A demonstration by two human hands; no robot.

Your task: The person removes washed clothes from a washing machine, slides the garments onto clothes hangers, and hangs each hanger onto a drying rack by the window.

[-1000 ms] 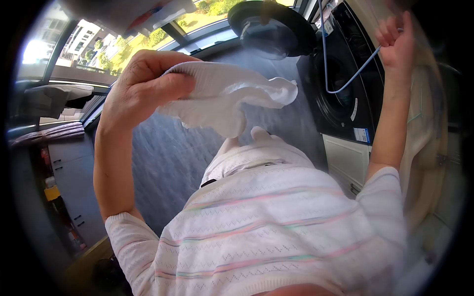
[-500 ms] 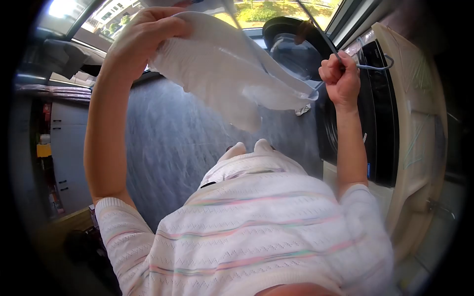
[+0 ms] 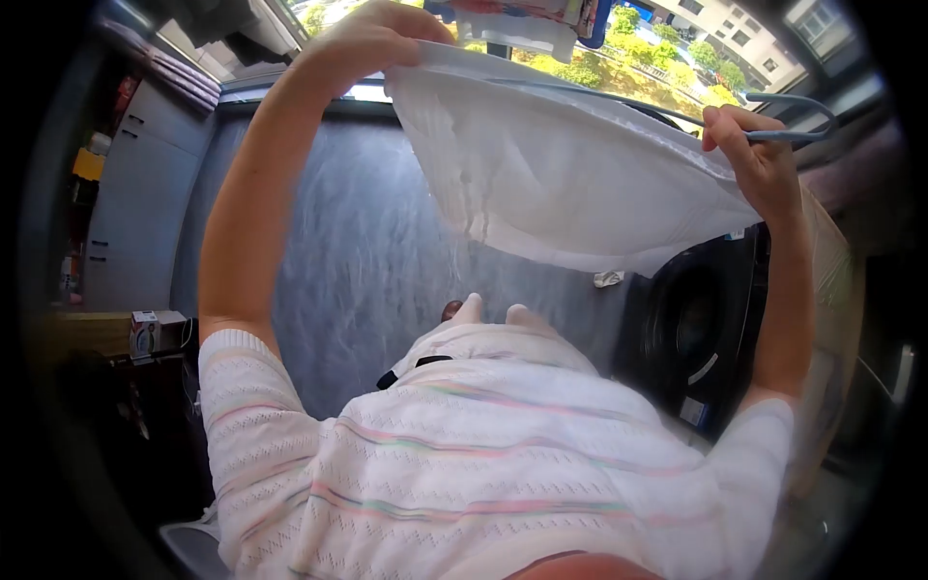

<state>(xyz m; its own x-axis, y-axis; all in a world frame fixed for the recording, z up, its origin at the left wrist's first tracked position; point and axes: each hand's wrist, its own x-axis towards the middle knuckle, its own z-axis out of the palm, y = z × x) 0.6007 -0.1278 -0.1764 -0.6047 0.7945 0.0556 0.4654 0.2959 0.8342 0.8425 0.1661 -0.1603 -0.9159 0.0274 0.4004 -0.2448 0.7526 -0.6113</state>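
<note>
A thin white garment (image 3: 551, 164) is stretched out in front of me, its exact kind unclear. My left hand (image 3: 382, 43) pinches its upper left corner. A blue-grey clothes hanger (image 3: 797, 132) is gripped in my right hand (image 3: 759, 159), and its hook end sticks out past my fingers to the right. The hanger's thin arm runs left along the garment's top edge, partly hidden by the cloth. The garment's lower edge hangs loose above the floor.
At the right stands a black front-loading washing machine (image 3: 691, 319). A crumpled white scrap (image 3: 608, 279) lies on the grey floor (image 3: 338, 222). Laundry (image 3: 527, 29) hangs before the window. Grey cabinets (image 3: 145, 184) and a small box (image 3: 145, 333) are at the left.
Both hands have moved right in view, and the right hand is farther from the left. The garment has spread wider between them. My view has turned, showing hanging laundry at the window.
</note>
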